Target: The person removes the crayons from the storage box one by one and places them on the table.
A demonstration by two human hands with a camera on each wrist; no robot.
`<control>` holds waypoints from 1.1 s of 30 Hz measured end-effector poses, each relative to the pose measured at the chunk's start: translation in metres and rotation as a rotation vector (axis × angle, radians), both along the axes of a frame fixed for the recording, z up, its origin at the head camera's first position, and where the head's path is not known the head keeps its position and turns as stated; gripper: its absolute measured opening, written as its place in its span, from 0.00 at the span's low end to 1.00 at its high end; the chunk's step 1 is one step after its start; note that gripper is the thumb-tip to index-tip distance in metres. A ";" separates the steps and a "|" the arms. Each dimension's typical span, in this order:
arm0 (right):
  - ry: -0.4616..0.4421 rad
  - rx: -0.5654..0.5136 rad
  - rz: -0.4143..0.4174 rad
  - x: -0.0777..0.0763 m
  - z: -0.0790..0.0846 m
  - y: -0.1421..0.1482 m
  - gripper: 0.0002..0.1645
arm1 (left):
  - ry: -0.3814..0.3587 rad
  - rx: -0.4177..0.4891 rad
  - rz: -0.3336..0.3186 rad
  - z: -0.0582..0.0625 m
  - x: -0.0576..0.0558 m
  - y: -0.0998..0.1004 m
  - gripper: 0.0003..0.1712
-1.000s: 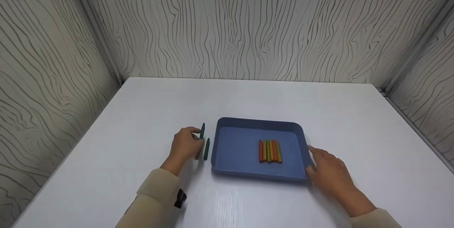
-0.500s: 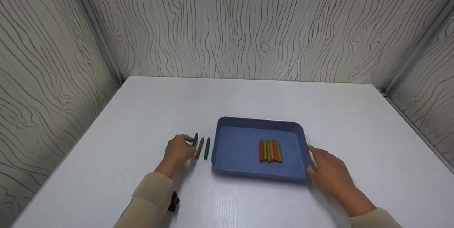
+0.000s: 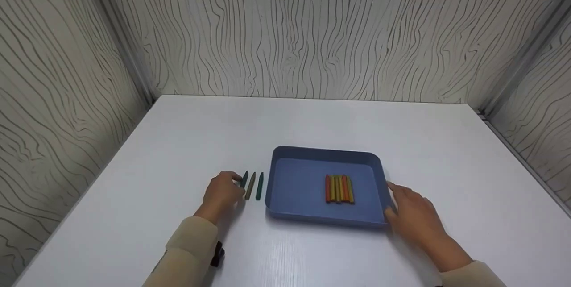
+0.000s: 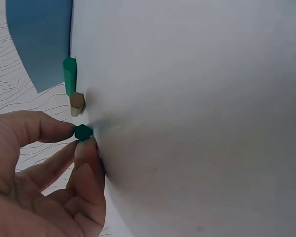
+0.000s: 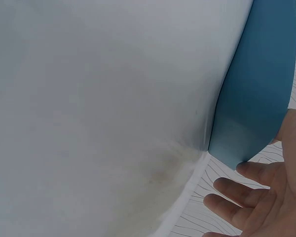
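My left hand [image 3: 222, 192] pinches a dark green crayon [image 4: 83, 132] between thumb and fingertips, low at the table surface. Just to its right lie a brown crayon [image 3: 250, 186] and a green crayon [image 3: 260, 186], roughly parallel and slightly apart. Beside them stands a shallow blue tray [image 3: 299, 189]. Inside it, a row of several red, orange and yellow crayons [image 3: 339, 189] lies right of the middle. My right hand [image 3: 415, 215] touches the tray's right side near the front corner; in the right wrist view its fingers are spread and loosely extended, the thumb partly hidden.
The white table [image 3: 214, 131] runs back to a panel [image 3: 290, 32] with a wood-grain pattern. Similar panels [image 3: 58, 81] stand at both sides. A dark band [image 3: 217, 254] shows at my left sleeve.
My left hand has moved left and toward me with the dark green crayon, from over the brown crayon to its left side. My right hand and the tray have stayed in place.
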State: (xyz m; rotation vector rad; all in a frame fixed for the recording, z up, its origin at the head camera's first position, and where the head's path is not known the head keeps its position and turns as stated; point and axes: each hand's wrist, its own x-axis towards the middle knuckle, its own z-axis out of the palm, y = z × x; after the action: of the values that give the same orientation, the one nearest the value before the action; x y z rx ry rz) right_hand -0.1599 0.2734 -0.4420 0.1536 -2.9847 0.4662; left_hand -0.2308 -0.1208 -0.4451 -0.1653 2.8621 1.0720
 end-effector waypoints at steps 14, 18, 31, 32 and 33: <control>-0.006 -0.013 -0.012 -0.001 0.000 0.000 0.33 | -0.027 -0.007 0.028 0.002 0.000 -0.001 0.22; 0.005 -0.010 -0.008 0.000 0.000 0.000 0.33 | 0.004 -0.012 0.025 0.005 0.001 -0.004 0.25; -0.017 -0.003 -0.023 -0.002 0.000 -0.001 0.33 | 0.098 -0.200 0.047 0.012 0.003 -0.009 0.50; -0.018 -0.005 -0.024 -0.002 0.000 -0.001 0.33 | 0.104 -0.207 0.046 0.013 0.003 -0.009 0.52; -0.016 -0.008 -0.024 -0.002 0.000 -0.001 0.33 | 0.109 -0.215 0.046 0.014 0.002 -0.009 0.53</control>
State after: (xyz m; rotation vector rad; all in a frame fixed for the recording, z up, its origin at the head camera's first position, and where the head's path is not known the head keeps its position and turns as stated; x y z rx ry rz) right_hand -0.1615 0.2726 -0.4420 0.1137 -2.9968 0.4785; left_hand -0.2284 -0.1297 -0.4314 -0.1931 3.0825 0.8008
